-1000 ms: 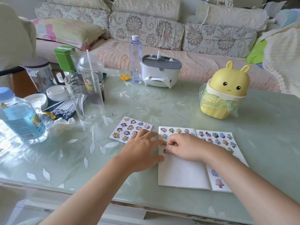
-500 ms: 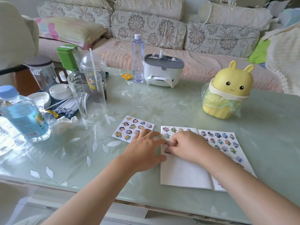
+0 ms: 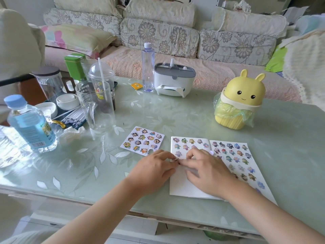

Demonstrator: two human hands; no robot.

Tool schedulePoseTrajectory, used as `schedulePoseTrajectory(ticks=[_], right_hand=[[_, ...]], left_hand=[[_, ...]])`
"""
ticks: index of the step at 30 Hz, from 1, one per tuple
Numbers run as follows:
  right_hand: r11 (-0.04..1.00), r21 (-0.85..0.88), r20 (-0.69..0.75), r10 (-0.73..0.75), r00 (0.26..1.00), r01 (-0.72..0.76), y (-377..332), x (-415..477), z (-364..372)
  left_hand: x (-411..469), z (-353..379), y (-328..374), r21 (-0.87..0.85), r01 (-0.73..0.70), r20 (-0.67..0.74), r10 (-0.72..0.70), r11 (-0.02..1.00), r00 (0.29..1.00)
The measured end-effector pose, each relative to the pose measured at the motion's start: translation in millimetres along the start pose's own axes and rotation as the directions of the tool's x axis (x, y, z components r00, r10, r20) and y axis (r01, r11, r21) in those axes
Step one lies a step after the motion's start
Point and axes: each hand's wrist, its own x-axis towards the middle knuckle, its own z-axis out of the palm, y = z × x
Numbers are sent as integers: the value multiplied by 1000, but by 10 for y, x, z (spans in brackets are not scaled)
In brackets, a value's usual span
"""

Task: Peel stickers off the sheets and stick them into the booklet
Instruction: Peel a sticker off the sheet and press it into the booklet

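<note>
The booklet (image 3: 186, 188) lies open on the table, its left page carrying rows of stickers above a blank lower half, its right page full of stickers. A sticker sheet (image 3: 142, 140) of cartoon faces lies just left of it. My left hand (image 3: 154, 169) and my right hand (image 3: 206, 170) meet at the booklet's left edge. Between their fingertips is a small dark sticker (image 3: 177, 160). My left hand pinches it, and my right hand's curled fingers close on it from the other side, covering the middle of the left page.
A clear glass jug (image 3: 95, 108), a domed cup with a straw (image 3: 102, 80), a blue-capped bottle (image 3: 29, 124) and dishes crowd the table's left. A tall bottle (image 3: 147, 67), a white tissue box (image 3: 174, 81) and a yellow rabbit bin (image 3: 237, 103) stand behind. The table's front edge (image 3: 105, 205) is near.
My left hand was lying flat beside the booklet; its fingers have curled to pinch the sticker. My right hand has slid down and left on the page to meet it.
</note>
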Motion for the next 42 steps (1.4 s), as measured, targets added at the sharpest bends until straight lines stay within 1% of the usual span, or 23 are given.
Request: schedulePoseTrajectory(ticks=[4,9,11,18,20,24,26,29,34,37,42], right_hand=[[991,-136,-19,-15,1000,12,-51,-67,11],[980,-201,20,-2,1000,6,-129,-52,34],[976,-216,15,0,1000,3,-146,-41,46],[982,-186,-21,-31,999,26,-88,-153,24],[985,-167,-14,-33,999,30,-76,-184,20],[988,-153,25,-18,1000,21,-95,-200,9],[987,-162,65,-7,998,17,-124,-204,-5],[982,-186,111,9,994,12,-147,-186,-18],[980,-200,112,31,993,-8,-162,-95,23],[980,-199,105,41,994,-19,-181,-48,29],[980,-199,121,22,992,2,-168,-139,-14]], left_hand=[[-37,3,43,18,8,-18,-8,1000,1000],[-75,-1,85,5,25,3,-25,1000,1000],[-75,-1,88,6,33,12,-33,999,999],[-85,73,96,87,22,-67,-16,996,998],[-89,74,116,99,19,-44,-15,995,999],[-81,36,148,183,23,26,-28,983,999],[-71,29,146,176,27,47,-36,984,998],[-75,21,137,172,34,42,-42,984,998],[-102,14,101,103,26,55,-32,994,998],[-100,8,103,44,54,76,-57,998,995],[-103,4,131,79,53,61,-58,995,996]])
